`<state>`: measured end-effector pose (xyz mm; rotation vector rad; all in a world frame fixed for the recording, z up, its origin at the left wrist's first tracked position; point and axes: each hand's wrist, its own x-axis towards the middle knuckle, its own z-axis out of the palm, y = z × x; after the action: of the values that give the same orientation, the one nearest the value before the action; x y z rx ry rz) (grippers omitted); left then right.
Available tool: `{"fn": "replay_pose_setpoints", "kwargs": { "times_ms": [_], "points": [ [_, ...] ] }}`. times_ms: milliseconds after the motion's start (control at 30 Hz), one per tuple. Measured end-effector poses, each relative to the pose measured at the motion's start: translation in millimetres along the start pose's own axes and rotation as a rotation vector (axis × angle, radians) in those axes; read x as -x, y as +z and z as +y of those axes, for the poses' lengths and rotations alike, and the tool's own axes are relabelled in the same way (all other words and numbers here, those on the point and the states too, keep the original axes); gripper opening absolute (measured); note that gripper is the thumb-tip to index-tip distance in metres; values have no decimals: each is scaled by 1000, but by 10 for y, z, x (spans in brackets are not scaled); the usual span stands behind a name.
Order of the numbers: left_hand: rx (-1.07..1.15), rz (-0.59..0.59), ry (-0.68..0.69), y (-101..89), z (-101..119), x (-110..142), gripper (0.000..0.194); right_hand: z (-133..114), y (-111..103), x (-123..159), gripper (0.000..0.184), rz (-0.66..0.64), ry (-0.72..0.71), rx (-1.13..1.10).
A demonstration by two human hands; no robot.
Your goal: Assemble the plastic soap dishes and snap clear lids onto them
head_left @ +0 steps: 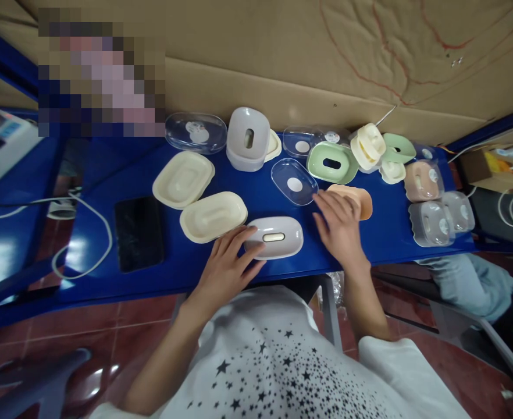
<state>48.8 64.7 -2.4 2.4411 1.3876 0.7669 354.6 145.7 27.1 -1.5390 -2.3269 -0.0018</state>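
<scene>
A person sits at one blue table [95, 250] with two bare hands over it. The left hand [230, 259] touches one pale grey oval tray [291, 247], which lies flat near the table's front edge, between the two hands; its fingers lie over the tray's left end with the thumb near the front rim, though whether they clamp it cannot be told. The tray has one slot, with one cream strip [274, 237] showing in it. The right hand [338, 227] has its fingers loosely apart, covering part of one peach tray [365, 203]; contact there is unclear. Just beyond its fingertips lies one clear lid [294, 181], one of at least three on the table. Two cream trays [213, 216] lie to the left of the grey one, near each other, and one black tablet-like slab [138, 233] lies left of them. Farther back are one grey stack [248, 154] and two green trays [315, 166]. Three clear-covered containers [431, 224] sit close together at the table's right end, one peach inside.
</scene>
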Motion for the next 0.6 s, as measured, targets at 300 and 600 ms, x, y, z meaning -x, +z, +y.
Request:
{"fn": "replay_pose_setpoints", "kwargs": {
  "times_ms": [300,600],
  "points": [
    [128,126,-108,6,-33,159,76,-195,90,-134,18,149,198,-979],
    [128,49,-19,85,-5,-5,83,-477,276,159,33,170,494,-920]
  ]
}}
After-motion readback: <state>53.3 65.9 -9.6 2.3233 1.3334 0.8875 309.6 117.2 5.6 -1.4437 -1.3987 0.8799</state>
